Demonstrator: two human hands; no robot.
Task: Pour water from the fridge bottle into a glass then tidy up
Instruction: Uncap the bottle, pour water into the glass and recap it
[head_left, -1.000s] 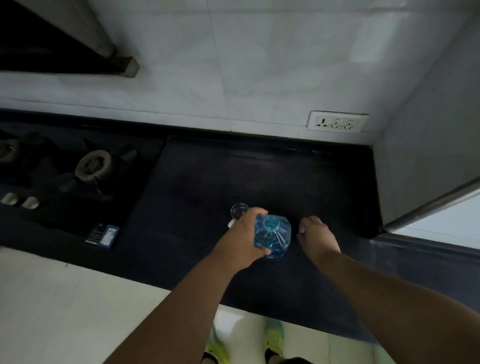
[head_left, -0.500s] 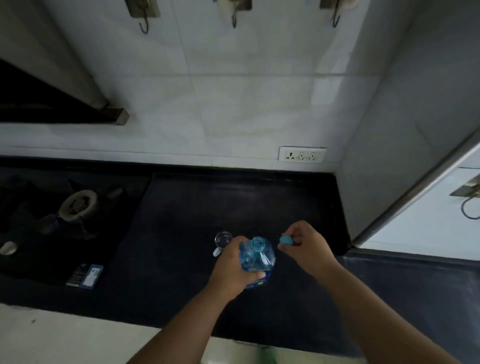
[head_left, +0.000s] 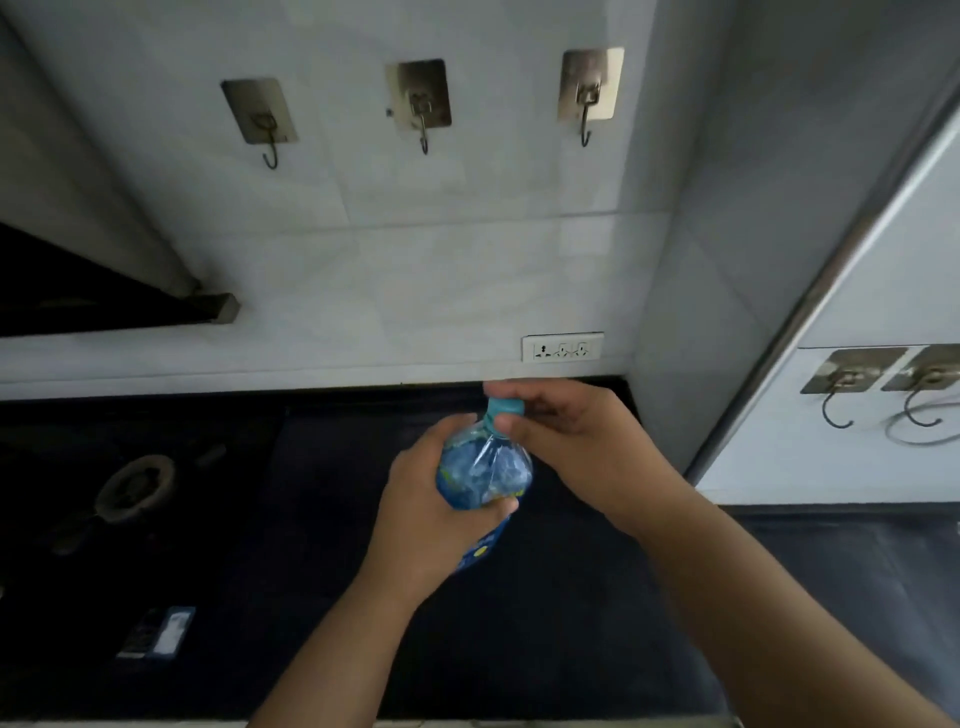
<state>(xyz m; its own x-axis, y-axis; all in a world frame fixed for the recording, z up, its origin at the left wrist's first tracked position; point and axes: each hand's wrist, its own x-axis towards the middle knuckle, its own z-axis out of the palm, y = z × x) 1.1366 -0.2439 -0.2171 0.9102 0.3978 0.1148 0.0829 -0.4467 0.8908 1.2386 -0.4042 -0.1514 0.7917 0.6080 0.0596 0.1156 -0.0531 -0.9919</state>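
A clear blue plastic water bottle (head_left: 485, 470) is held above the dark countertop (head_left: 545, 623), tilted a little away from me. My left hand (head_left: 431, 519) is wrapped around its body. My right hand (head_left: 576, 441) pinches the teal cap (head_left: 503, 406), which sits on the bottle's neck. The glass is hidden behind my left hand and the bottle.
A gas stove burner (head_left: 137, 486) lies at the left of the counter, and a small dark box (head_left: 156, 631) rests near the front edge. A wall socket (head_left: 562, 347) and three metal hooks (head_left: 421, 101) are on the tiled wall. A white wall panel (head_left: 857, 405) stands at the right.
My right hand picked up the cap from the counter and brought it onto the bottle's neck. The bottle has risen and the view has tilted up; the glass is no longer seen.
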